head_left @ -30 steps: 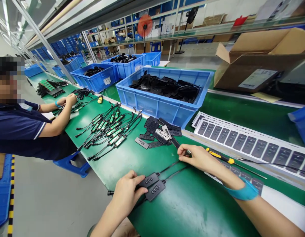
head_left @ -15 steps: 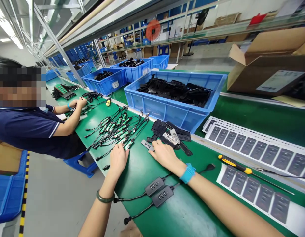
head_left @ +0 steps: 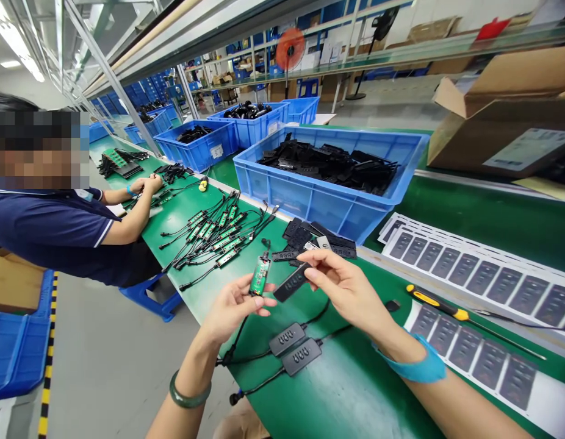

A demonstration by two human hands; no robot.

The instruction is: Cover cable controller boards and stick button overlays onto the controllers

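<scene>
My left hand (head_left: pixel 234 305) pinches a green circuit board (head_left: pixel 261 275) with black cables at its ends. Close beside it, my right hand (head_left: pixel 341 283) grips a flat black cover (head_left: pixel 290 283) with three cut-outs, held at a tilt. Under the hands, two closed black controllers (head_left: pixel 301 356) with cables lie on the green table (head_left: pixel 328 402). More cabled green boards (head_left: pixel 209 228) are spread at the left, and loose black covers (head_left: pixel 291 251) are heaped just behind my right hand.
A large blue bin (head_left: pixel 310 189) of black parts stands behind. Sticker sheets (head_left: pixel 475 268) and a yellow-black screwdriver (head_left: pixel 435 303) lie at the right, below an open carton (head_left: pixel 502 122). A co-worker (head_left: pixel 49 225) sits at the left.
My left hand has lifted a board from the group and moved right and nearer. My right hand has raised a cover from the table and brought it beside the board.
</scene>
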